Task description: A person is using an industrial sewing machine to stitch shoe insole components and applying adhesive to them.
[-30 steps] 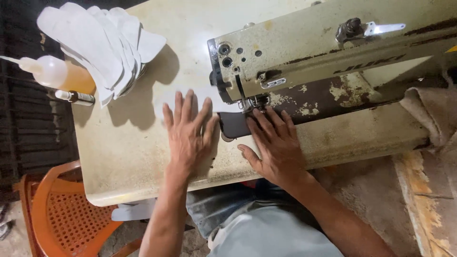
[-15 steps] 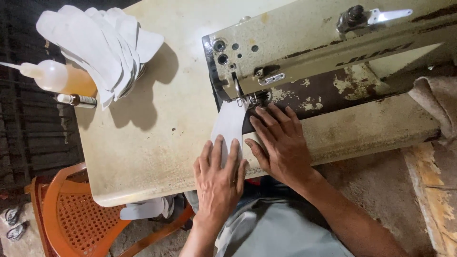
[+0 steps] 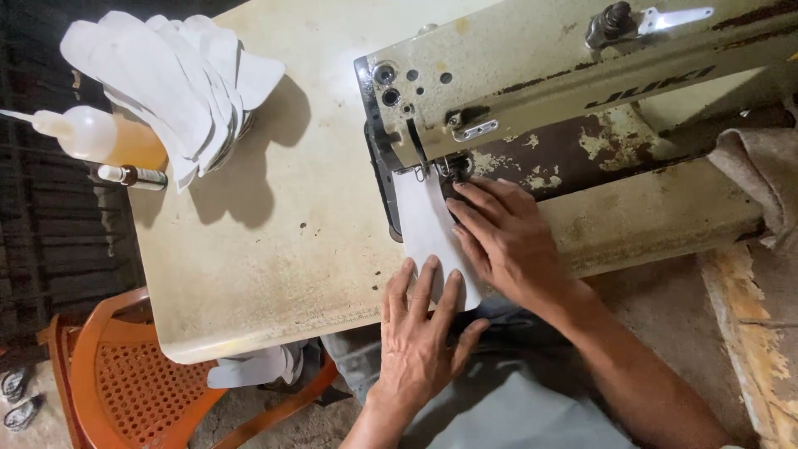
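A white fabric piece (image 3: 426, 224) lies flat under the needle area of a cream, worn sewing machine (image 3: 540, 75). My right hand (image 3: 503, 241) presses flat on the piece's right side, fingertips close to the presser foot. At the table's front edge my left hand (image 3: 420, 333) rests with spread fingers on the near end of the same piece. Neither hand grips anything; both lie flat on the fabric.
A stack of white cut pieces (image 3: 174, 83) lies at the back left of the cream table (image 3: 274, 241). Beside it sit a plastic oil bottle (image 3: 100, 137) and a small tube (image 3: 133, 176). An orange chair (image 3: 125, 374) stands lower left. A brown cloth (image 3: 761, 175) hangs right.
My left hand has slid from the table's middle toward the front edge. The white piece now lies under the needle, where a dark piece lay before. My right hand stayed near the presser foot.
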